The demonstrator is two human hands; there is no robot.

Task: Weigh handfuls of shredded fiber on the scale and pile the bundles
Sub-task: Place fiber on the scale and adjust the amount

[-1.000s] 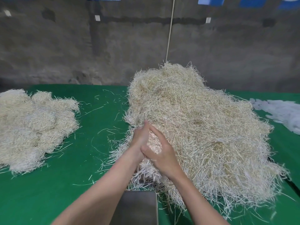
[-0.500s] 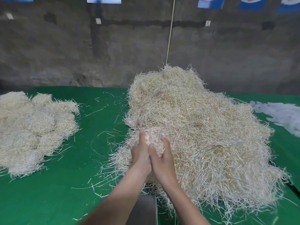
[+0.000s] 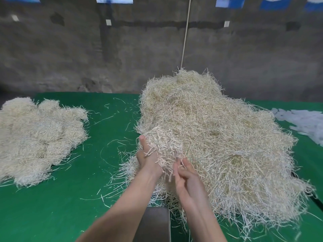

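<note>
Both hands meet at a handful of shredded fiber (image 3: 163, 145) raised just above the near-left slope of the big heap. The left hand (image 3: 147, 158) grips it from the left, thumb up and fingers buried in the strands. The right hand (image 3: 187, 179) has its fingers curled into the strands hanging from the handful's underside.

A rough grey wall (image 3: 70, 55) stands behind everything, and a pale cord (image 3: 185, 32) runs down it toward the heap's far peak. A green table (image 3: 83, 206) fills the lower half of the view. The heap (image 3: 227, 145) of loose pale fiber covers the table's centre and right. A pile of bundles (image 3: 35, 137), rounded clumps pressed together, lies on the left, well apart from the heap. White scraps (image 3: 304, 123) lie at the far right edge. The scale (image 3: 155, 222), a grey plate, sits at the near edge between the forearms, with heap strands touching its far rim. Loose strands (image 3: 111, 145) are scattered on the green between heap and pile.
</note>
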